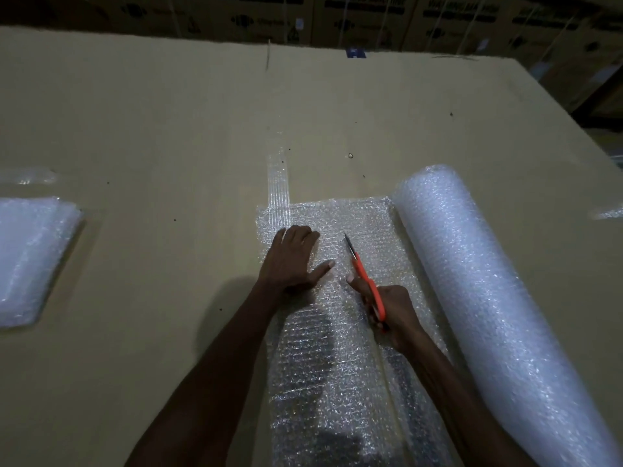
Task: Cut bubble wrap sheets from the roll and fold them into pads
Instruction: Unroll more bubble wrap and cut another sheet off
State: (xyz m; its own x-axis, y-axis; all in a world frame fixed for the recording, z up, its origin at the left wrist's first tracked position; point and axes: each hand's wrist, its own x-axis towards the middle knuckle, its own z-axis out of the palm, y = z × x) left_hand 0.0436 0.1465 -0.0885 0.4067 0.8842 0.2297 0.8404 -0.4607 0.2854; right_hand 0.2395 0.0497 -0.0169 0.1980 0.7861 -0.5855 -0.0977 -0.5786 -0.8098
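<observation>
A thick bubble wrap roll (478, 284) lies on the right of the cardboard-covered table (151, 129). From it an unrolled sheet (337, 365) spreads leftward towards me. My left hand (291, 259) presses flat on the sheet's left part, fingers straight and thumb out. My right hand (392, 313) grips orange-handled scissors (365, 278). Their blades point away from me along the sheet, between my two hands. A cut line runs down the sheet behind the scissors.
A stack of folded bubble wrap pads (32, 257) sits at the left edge, with a smaller scrap (27, 175) behind it. A narrow strip (278, 183) lies beyond the sheet. Printed cardboard boxes (337, 18) line the far side.
</observation>
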